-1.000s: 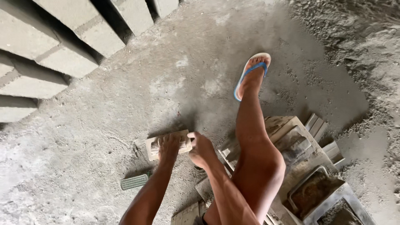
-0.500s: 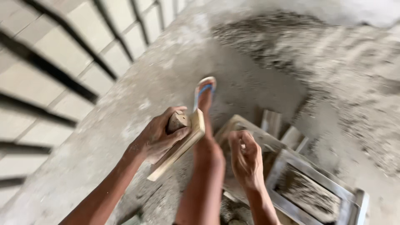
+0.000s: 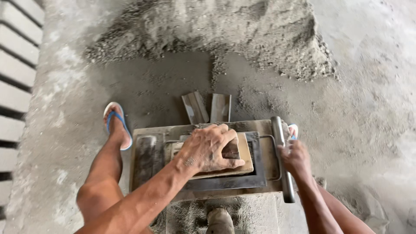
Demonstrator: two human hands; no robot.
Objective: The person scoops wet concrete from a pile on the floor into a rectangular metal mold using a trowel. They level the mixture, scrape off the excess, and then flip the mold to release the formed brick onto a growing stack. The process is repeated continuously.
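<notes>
- Left hand (image 3: 208, 149) lies palm down on a wooden board (image 3: 245, 156), fingers spread and curled over its far edge, thumb along the near edge; it presses and clasps the board rather than closing fully round it.
- Board sits flat inside a dark metal mould (image 3: 255, 177), which fills the middle of a low wooden stand (image 3: 143, 164). Its long axis runs left to right, across the body.
- Right hand (image 3: 294, 158) is closed round a metal bar (image 3: 281, 160) at the mould's right side. That bar runs near to far, at right angles to the board.
- Left hand is the one on the board; the right is just beside the board's right end, apart from it, with the mould's rim between.
- Two short planks (image 3: 208, 107) lie on the ground just beyond the stand, side by side.
- Heap of grey sand mix (image 3: 242, 34) rises further off, well apart from the stand.
- Grey blocks (image 3: 15, 65) lie in rows along the left edge.
- Left foot in a blue sandal (image 3: 116, 123) stands beside the stand's left corner; the right foot's sandal (image 3: 294, 129) shows just behind the bar.
</notes>
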